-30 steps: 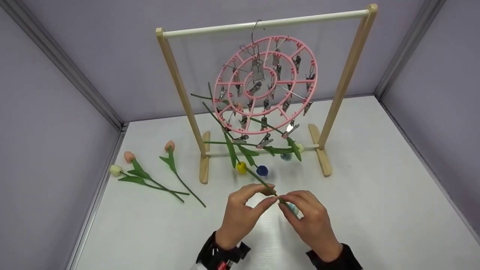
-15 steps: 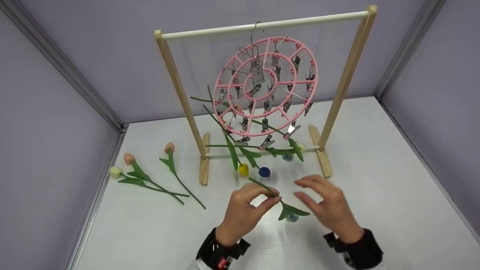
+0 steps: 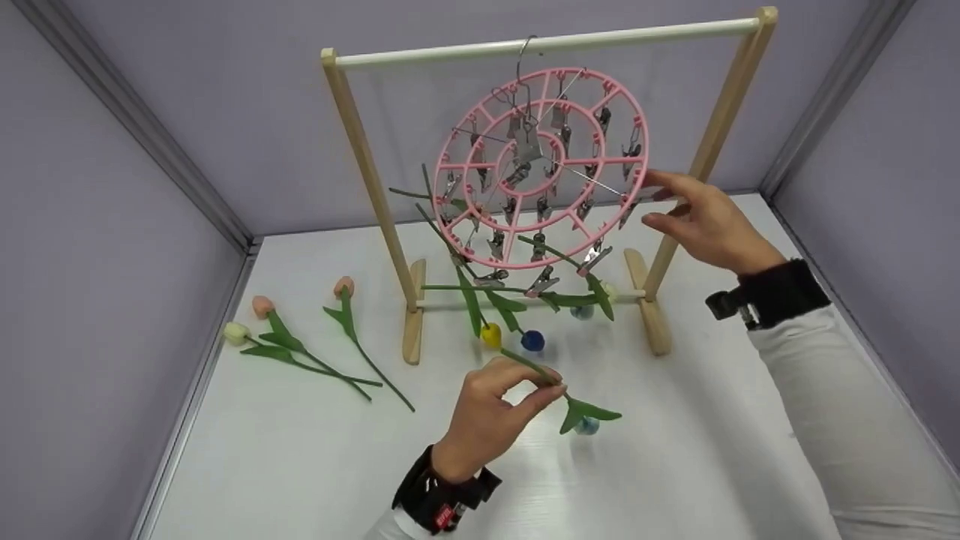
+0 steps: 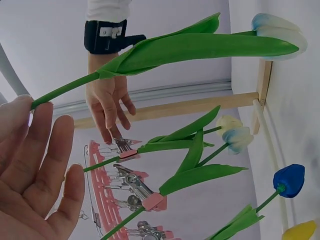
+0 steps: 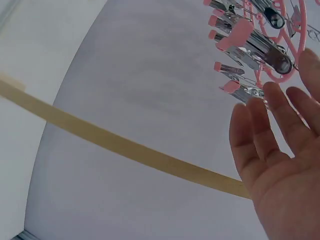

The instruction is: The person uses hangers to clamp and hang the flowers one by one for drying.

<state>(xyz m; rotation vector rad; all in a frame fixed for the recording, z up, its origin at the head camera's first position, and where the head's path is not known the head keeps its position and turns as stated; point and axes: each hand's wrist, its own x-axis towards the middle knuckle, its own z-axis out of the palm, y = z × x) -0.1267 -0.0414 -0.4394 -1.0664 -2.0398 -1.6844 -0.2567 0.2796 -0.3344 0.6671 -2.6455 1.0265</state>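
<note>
My left hand (image 3: 487, 412) pinches the green stem of a blue-and-white tulip (image 3: 587, 425) between thumb and forefinger; in the left wrist view its long leaves (image 4: 175, 52) and bloom (image 4: 280, 36) point away from the fingers. My right hand (image 3: 709, 221) is raised at the right edge of the pink round clip hanger (image 3: 643, 161), fingers extended beside a metal clip (image 3: 628, 215). The right wrist view has the palm (image 5: 285, 165) close to several pink-tipped clips (image 5: 242, 90); whether the fingertips touch the hanger I cannot tell. Several tulips hang from the hanger's clips.
A wooden stand with a white top bar (image 3: 450, 51) bears the hanger, its right post (image 3: 709, 154) behind my right hand. Blue (image 3: 532, 340) and yellow (image 3: 490, 335) blooms hang low at the front. On the table's left lie a white tulip (image 3: 237, 334) and two pink ones (image 3: 344, 286).
My right hand has let go of the tulip and moved up and right to the hanger's edge. The left hand keeps its pinch on the stem, nearly in the same place.
</note>
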